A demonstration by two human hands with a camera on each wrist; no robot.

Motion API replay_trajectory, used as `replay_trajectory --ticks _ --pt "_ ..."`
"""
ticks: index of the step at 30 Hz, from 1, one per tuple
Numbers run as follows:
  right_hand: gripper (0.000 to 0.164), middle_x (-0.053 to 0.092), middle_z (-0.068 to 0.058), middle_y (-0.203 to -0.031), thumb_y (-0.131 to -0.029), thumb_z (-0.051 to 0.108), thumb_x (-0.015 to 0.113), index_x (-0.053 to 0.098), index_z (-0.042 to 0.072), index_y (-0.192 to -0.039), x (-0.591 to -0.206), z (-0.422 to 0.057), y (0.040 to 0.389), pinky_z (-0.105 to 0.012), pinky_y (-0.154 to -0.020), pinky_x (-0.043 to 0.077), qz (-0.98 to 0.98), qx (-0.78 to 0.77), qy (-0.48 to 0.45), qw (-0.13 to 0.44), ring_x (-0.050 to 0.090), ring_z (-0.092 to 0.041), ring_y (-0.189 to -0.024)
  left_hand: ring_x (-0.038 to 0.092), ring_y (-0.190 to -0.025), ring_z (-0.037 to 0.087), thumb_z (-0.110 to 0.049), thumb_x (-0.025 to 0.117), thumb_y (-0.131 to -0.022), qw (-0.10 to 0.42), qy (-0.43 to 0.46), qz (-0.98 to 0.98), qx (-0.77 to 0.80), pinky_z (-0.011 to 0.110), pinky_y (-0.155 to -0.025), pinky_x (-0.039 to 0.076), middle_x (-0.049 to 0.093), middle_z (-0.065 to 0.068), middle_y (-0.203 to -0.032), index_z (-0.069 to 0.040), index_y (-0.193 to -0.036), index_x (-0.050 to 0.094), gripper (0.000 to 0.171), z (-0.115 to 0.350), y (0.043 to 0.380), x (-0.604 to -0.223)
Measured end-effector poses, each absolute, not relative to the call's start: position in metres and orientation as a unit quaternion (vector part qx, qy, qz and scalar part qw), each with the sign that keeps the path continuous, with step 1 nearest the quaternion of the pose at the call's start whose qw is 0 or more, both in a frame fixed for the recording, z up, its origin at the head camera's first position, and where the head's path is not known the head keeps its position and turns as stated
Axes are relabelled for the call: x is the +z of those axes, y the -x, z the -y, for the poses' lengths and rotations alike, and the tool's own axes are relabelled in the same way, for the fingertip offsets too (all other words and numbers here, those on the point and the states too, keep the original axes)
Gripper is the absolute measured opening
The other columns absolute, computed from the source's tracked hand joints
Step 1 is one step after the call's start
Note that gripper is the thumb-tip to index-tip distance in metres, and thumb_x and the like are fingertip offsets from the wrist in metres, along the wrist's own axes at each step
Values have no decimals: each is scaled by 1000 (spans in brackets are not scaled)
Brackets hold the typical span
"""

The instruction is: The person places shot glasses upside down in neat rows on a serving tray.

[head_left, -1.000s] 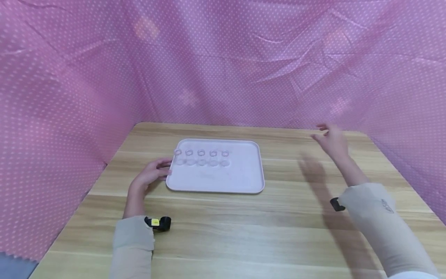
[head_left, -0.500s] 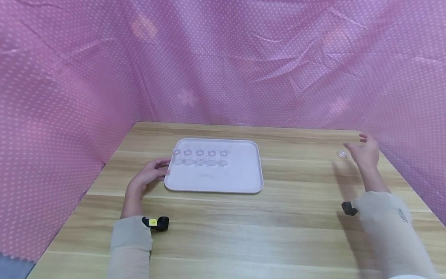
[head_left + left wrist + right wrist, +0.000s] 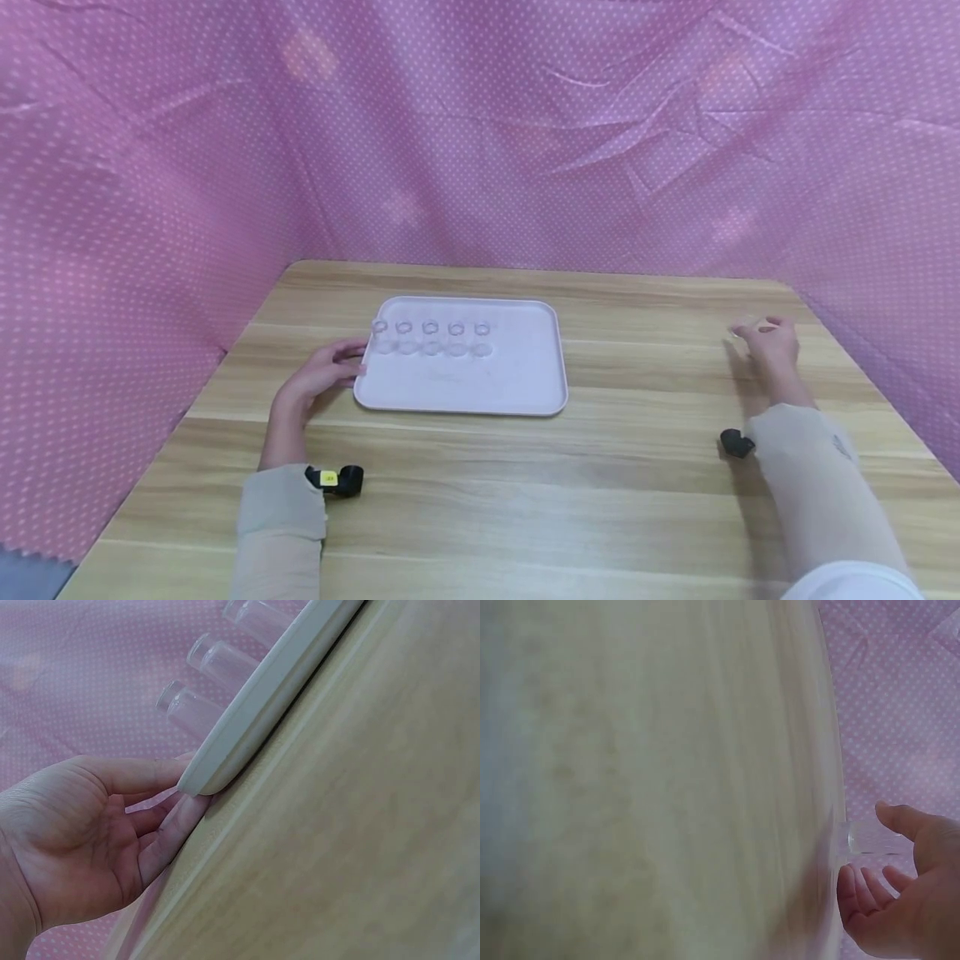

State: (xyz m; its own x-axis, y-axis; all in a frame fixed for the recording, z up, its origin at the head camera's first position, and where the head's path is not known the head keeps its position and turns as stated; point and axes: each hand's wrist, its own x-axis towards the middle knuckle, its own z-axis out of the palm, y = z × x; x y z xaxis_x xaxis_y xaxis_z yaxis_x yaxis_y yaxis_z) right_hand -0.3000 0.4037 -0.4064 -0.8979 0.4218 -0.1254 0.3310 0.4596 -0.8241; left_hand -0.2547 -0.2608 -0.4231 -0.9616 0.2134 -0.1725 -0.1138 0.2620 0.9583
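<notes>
A white rectangular tray (image 3: 517, 367) lies on the wooden table, with several small clear glasses (image 3: 431, 328) standing in a row along its left and middle part. My left hand (image 3: 322, 371) grips the tray's left end. In the left wrist view its thumb lies at the rim and its fingers reach under the corner. Far to the right, my right hand (image 3: 776, 342) is at another clear glass (image 3: 874, 838) standing on the table. Thumb and fingers stand either side of this glass in the right wrist view, with a gap visible on the finger side.
The wooden table (image 3: 480, 500) has rounded far corners. Pink dotted cloth (image 3: 480, 150) hangs behind it and along both sides. A black wrist camera (image 3: 348, 481) is strapped at the left cuff, and another camera (image 3: 737, 443) at the right cuff.
My right hand has swung right across the table to the lone glass, then closed in on it from its right side. My left hand stays at the tray.
</notes>
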Motion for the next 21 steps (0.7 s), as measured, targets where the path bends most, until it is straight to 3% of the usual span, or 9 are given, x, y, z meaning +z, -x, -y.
replay_trajectory --ticks 3,5,7,9,12,15,21 --pt "78 35 -21 -133 -87 32 60 17 -1 -143 -411 -406 304 -29 -83 46 844 480 233 57 49 -12 -80 40 -117 35 1 54 -88 136 -32 -782 607 30 -86 47 30 27 -139 8 -140 24 61 261 255 -423" --pt "76 39 -15 -126 -86 30 61 20 -1 -142 -412 -406 306 -19 -72 46 838 488 237 60 48 -8 -77 39 -118 35 1 54 -88 137 -29 -781 608 31 -86 47 30 26 -139 7 -141 24 61 261 255 -423" --pt "75 41 -6 -116 -86 28 63 22 0 -142 -413 -405 308 -15 -69 44 829 502 241 62 46 -5 -76 39 -118 35 1 54 -88 137 -30 -782 608 31 -86 47 30 26 -139 7 -141 24 61 261 255 -423" --pt "75 41 -1 -112 -85 27 64 23 2 -143 -413 -403 310 -18 -77 46 822 511 244 63 44 -5 -80 39 -118 35 1 54 -88 136 -29 -781 609 31 -86 47 30 26 -139 7 -141 24 61 262 256 -422" --pt "74 44 -6 -119 -85 28 64 24 3 -143 -412 -400 311 -29 -94 40 819 514 247 62 46 -14 -95 40 -117 34 1 54 -87 133 -26 -781 610 30 -86 48 31 26 -139 7 -140 25 61 262 257 -422" --pt "70 41 -12 -130 -86 27 64 28 2 -141 -413 -398 311 -34 -100 35 823 504 255 66 43 -23 -108 40 -117 34 1 55 -87 133 -27 -781 610 31 -86 47 31 26 -138 7 -140 25 61 261 256 -422" --pt "58 48 -3 -114 -86 22 63 40 1 -134 -418 -398 312 -35 -99 35 828 486 268 81 45 -14 -94 40 -117 35 0 55 -87 134 -26 -784 605 32 -87 47 32 26 -138 8 -140 26 61 260 256 -424"
